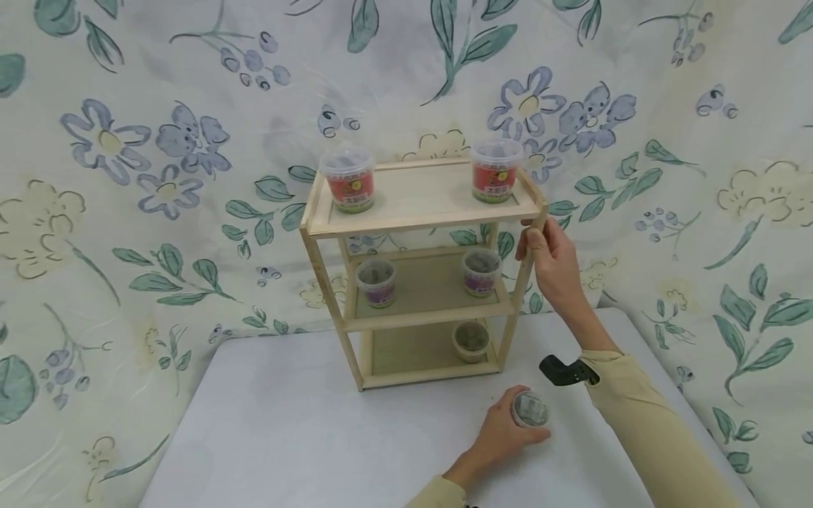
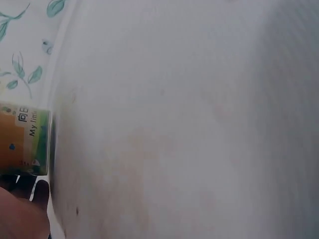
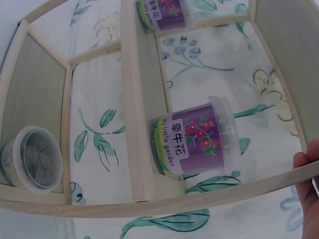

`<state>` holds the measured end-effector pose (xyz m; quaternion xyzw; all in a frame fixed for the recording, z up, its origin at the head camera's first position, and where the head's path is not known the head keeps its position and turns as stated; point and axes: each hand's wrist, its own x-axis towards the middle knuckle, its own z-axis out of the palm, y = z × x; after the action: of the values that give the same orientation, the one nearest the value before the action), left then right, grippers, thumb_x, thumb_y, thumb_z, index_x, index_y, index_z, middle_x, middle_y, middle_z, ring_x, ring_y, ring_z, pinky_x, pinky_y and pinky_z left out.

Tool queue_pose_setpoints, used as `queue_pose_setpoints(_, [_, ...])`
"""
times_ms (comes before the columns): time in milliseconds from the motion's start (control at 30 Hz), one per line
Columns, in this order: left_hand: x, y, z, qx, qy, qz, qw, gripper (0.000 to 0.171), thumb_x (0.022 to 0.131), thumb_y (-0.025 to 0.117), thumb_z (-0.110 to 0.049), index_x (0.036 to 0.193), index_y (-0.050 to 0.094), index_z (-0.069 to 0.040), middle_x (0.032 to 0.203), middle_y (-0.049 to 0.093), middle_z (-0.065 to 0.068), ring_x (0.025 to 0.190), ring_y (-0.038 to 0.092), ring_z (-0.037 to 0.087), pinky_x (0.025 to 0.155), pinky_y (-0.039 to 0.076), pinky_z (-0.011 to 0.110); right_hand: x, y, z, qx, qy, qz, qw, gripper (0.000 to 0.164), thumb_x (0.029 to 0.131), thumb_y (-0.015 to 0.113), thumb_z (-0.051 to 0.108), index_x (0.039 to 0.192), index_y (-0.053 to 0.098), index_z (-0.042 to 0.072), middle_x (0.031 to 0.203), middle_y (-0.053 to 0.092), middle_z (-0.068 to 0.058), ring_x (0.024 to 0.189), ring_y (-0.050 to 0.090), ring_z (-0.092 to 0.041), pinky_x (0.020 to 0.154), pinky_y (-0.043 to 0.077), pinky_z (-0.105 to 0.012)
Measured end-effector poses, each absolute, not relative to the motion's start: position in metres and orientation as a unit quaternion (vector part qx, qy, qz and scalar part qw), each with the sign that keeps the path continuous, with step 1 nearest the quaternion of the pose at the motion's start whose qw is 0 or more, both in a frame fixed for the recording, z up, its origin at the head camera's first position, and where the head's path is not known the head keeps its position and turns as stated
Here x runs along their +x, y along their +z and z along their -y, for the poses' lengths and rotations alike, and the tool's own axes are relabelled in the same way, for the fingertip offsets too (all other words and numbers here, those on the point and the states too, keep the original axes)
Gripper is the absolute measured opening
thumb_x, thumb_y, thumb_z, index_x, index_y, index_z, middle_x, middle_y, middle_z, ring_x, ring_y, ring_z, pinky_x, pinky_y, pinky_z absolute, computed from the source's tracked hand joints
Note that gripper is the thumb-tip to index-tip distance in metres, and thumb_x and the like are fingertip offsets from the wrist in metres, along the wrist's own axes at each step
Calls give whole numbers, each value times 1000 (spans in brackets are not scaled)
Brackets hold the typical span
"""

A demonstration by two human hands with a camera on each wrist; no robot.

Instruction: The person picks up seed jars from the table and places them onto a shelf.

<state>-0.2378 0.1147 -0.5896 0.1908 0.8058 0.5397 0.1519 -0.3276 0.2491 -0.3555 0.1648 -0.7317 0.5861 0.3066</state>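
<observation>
My left hand (image 1: 504, 430) curls its thumb and fingers round a small clear-lidded plastic cup (image 1: 530, 410) low over the white table, in front of the shelf's right side. In the left wrist view this cup (image 2: 25, 139) shows an orange and green label. With my right hand (image 1: 554, 264) I grip the upper right front post of a three-tier wooden shelf (image 1: 422, 226). The right wrist view has the fingers (image 3: 305, 191) at that post. A purple-labelled cup (image 3: 197, 139) stands on the middle tier, and another lidded cup (image 3: 37, 159) on the bottom tier.
Two red-labelled cups, one left (image 1: 349, 180) and one right (image 1: 495, 169), stand on the top tier. The middle tier bears a left purple cup (image 1: 377, 282) and a right one (image 1: 480, 271). Behind the white table (image 1: 286, 423) hangs a floral cloth (image 1: 159, 282).
</observation>
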Motion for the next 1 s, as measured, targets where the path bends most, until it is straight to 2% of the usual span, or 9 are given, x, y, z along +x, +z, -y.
queue_pose_setpoints(133, [-244, -583, -102, 187, 532, -811, 156, 71, 74, 84, -37, 136, 52, -27, 119, 62, -4, 106, 55, 12, 89, 47, 33, -327, -355, -250, 164, 586, 731, 308, 26, 106, 41, 13, 117, 52, -7, 79, 54, -8, 70, 54, -11, 74, 47, -23])
queue_pose_setpoints(300, [-255, -570, -80, 195, 527, -814, 149, 76, 75, 83, -38, 141, 50, -22, 123, 62, 0, 109, 56, 16, 90, 48, 35, -327, -355, -251, 164, 588, 730, 308, 24, 106, 41, 13, 116, 52, -6, 78, 54, -4, 71, 55, -11, 75, 48, -22])
queue_pose_setpoints(533, [-277, -563, -33, 202, 524, -822, 98, 73, 79, 81, -36, 141, 49, -16, 127, 61, 8, 112, 59, 24, 91, 49, 44, -326, -356, -248, 158, 586, 735, 302, 27, 106, 41, 15, 118, 51, -8, 79, 54, -4, 72, 55, -11, 76, 48, -22])
queue_pose_setpoints(800, [-318, -546, 24, 132, 529, -836, 53, 77, 77, 80, -31, 143, 46, -12, 133, 55, 19, 118, 54, 37, 95, 46, 56, -324, -353, -248, 159, 589, 733, 299, 27, 106, 41, 14, 119, 51, -8, 80, 54, -8, 71, 55, -11, 77, 47, -22])
queue_pose_setpoints(1000, [-343, -535, 50, 71, 521, -850, 29, 76, 79, 77, -27, 143, 43, -5, 131, 55, 24, 115, 58, 37, 93, 50, 51, -325, -354, -247, 161, 591, 730, 304, 27, 106, 41, 14, 118, 53, -7, 79, 54, -7, 70, 54, -11, 73, 47, -23])
